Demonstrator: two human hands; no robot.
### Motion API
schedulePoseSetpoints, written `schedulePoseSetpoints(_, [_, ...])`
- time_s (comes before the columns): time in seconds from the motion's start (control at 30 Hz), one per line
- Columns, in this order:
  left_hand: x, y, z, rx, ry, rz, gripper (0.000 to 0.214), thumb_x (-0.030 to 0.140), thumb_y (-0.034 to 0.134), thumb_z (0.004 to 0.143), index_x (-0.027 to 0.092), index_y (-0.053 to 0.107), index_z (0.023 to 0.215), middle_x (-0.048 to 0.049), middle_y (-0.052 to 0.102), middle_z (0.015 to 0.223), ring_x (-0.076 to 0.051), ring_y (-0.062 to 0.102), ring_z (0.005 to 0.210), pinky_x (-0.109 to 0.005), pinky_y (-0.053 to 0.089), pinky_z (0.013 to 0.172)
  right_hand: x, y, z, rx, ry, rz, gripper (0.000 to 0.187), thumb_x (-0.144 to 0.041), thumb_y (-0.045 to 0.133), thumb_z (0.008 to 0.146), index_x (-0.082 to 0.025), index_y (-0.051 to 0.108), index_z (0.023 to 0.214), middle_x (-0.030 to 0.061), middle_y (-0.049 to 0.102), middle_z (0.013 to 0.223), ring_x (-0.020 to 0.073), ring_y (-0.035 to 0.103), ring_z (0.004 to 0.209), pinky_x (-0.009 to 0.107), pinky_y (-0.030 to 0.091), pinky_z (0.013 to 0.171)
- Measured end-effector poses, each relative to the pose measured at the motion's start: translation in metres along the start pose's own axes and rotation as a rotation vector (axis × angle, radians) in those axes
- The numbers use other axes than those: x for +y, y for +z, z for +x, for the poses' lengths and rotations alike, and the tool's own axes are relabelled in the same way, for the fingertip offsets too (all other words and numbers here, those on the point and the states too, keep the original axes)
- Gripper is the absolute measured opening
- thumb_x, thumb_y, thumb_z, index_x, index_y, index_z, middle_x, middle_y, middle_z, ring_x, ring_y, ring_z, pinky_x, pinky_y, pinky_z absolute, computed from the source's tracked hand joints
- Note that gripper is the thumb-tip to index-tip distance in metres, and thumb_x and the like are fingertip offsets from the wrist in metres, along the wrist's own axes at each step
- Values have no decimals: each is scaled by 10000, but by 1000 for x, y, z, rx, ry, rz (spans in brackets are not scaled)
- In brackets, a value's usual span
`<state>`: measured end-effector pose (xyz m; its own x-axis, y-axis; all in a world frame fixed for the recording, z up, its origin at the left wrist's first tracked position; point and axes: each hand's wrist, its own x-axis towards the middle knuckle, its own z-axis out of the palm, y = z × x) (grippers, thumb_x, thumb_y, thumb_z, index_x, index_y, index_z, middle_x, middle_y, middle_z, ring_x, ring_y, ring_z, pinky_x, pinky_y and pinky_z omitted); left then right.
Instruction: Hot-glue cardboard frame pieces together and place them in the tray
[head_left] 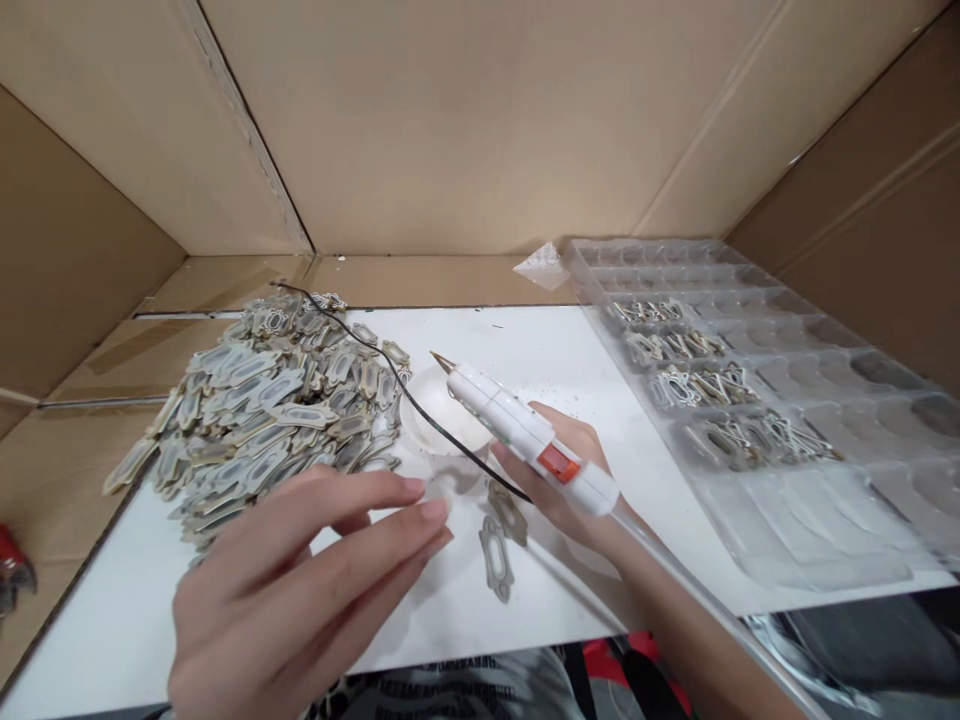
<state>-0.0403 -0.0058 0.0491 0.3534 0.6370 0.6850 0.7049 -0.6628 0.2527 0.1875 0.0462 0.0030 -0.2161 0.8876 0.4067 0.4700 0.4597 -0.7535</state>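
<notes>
Head view. From where I stand, the right hand grips a white pen-shaped electric tool with an orange switch. Its brass tip points away and leftward, above the far side of a white bowl. A pale cord leaves the tool's rear, above the right forearm. The left hand is open, fingers loosely bent and side by side; no held object shows, though its palm side is hidden.

Two grey oblong frame-shaped pieces lie between the hands, just beyond the left fingertips. A large pile of similar pieces stands beyond the left hand. A thin black wire runs from the pile across the bowl to the right hand; whether those fingers pinch it cannot be told. Right of the right hand, a clear compartment tray carries small frames in several near-side pockets.

Assessment: the tip may be hot, so the left fingers are best kept well below and behind it. The wire should stay clear of the tip, the grip steady behind the switch, and the cord slack.
</notes>
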Motion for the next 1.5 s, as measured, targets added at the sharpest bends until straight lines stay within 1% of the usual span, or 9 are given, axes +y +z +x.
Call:
schedulePoseSetpoints(0.3, [3,1,0,-35,-3,-15,132,225,619,925,311,686,999,33,748,938,-140,700,769,-340,541,822,2,1,0,-2,9,-33,280,-154,579,820,-219,369,646,-58,407,620,83,373,496,231,283,467])
schedulePoseSetpoints(0.53, [4,7,-2,-7,-50,-71,107,164,690,865,263,655,888,48,727,772,-135,671,656,-317,526,701,3,2,1,-9,-2,-32,264,-148,576,826,-216,388,654,-56,415,627,84,395,507,227,292,473])
schedulePoseSetpoints(0.67, [1,12,-5,-89,-41,-157,124,98,594,893,218,622,902,21,730,820,-119,683,717,-271,518,699,3,1,0,-3,-10,-1,263,-155,572,835,-213,390,654,-55,413,635,84,396,517,226,300,484])
schedulePoseSetpoints(0.8, [1,20,-9,-135,-34,-239,190,62,500,888,195,561,766,20,664,683,-97,611,580,-248,471,596,2,2,0,-11,3,19,268,-153,561,838,-216,374,656,-57,410,637,84,395,522,224,301,485])
schedulePoseSetpoints(1.0, [0,35,-20,-173,2,-176,215,85,567,889,214,689,1010,-53,781,977,-142,743,791,-236,507,628,4,3,0,-17,19,-15,278,-153,577,821,-216,367,650,-65,392,623,78,378,498,223,288,469])
schedulePoseSetpoints(1.13, [1,40,-26,-131,-41,-201,187,49,602,855,221,672,833,1,785,866,-112,724,670,-237,442,538,4,2,0,-17,8,-21,278,-147,576,821,-220,363,657,-64,394,621,81,369,498,227,282,466])
schedulePoseSetpoints(1.33, [-3,49,-33,-111,-224,-140,305,164,632,878,195,525,595,46,686,619,-83,610,506,-242,443,526,3,1,1,-11,-4,18,291,-146,563,837,-225,343,664,-58,389,633,91,379,516,237,287,478])
schedulePoseSetpoints(1.43, [-8,56,-35,-218,-332,-58,352,291,608,907,205,541,573,35,722,662,-105,609,502,-246,453,517,4,1,2,-12,-12,17,295,-168,561,858,-228,347,664,-54,389,626,101,392,521,246,298,485])
schedulePoseSetpoints(1.5, [-11,61,-36,-293,-302,61,398,332,545,943,210,545,564,38,694,601,-114,574,465,-256,429,507,5,1,3,-12,-22,14,293,-174,559,864,-229,352,665,-52,397,624,105,403,522,251,306,489])
